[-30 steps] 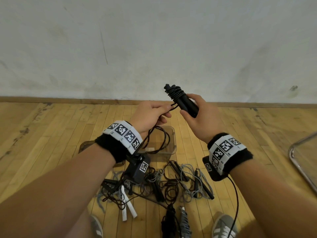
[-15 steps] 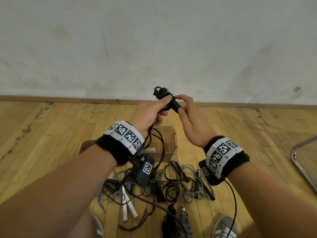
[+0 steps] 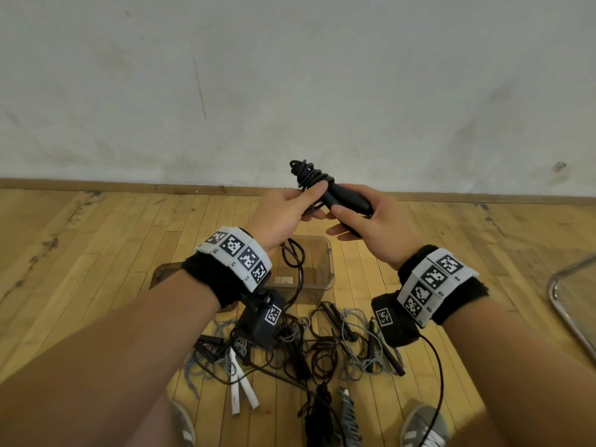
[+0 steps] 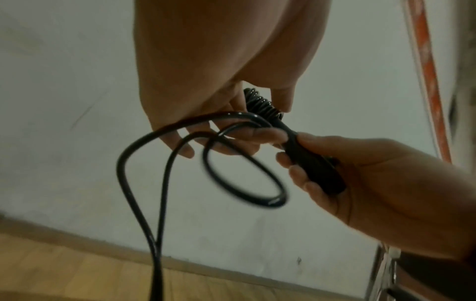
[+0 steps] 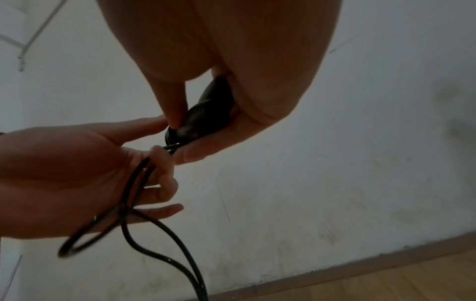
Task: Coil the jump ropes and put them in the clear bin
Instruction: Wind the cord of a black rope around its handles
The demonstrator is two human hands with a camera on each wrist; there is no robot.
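Observation:
My right hand (image 3: 361, 217) grips the black handles (image 3: 346, 198) (image 4: 316, 169) (image 5: 206, 114) of a jump rope, held up in front of the wall. Black cord (image 3: 306, 174) is wound in tight turns round the handles' upper end (image 4: 261, 104). My left hand (image 3: 290, 208) pinches the loose cord (image 4: 165, 142) (image 5: 134, 183) beside the handles. That cord hangs down in loops toward the floor (image 3: 292, 262). The clear bin (image 3: 322, 279) stands on the wood floor below my hands. A tangle of black and grey jump ropes (image 3: 309, 346) lies in front of the bin.
A grey wall with a wooden baseboard (image 3: 129, 187) runs behind. A metal chair frame (image 3: 567, 304) stands at the right edge. White handles (image 3: 240, 391) lie in the pile, and my shoes (image 3: 422, 427) are at the bottom.
Both hands have stayed close together at the handles. The wound bundle has tilted and shifted slightly right, and the left hand has brought another turn of cord up to it.

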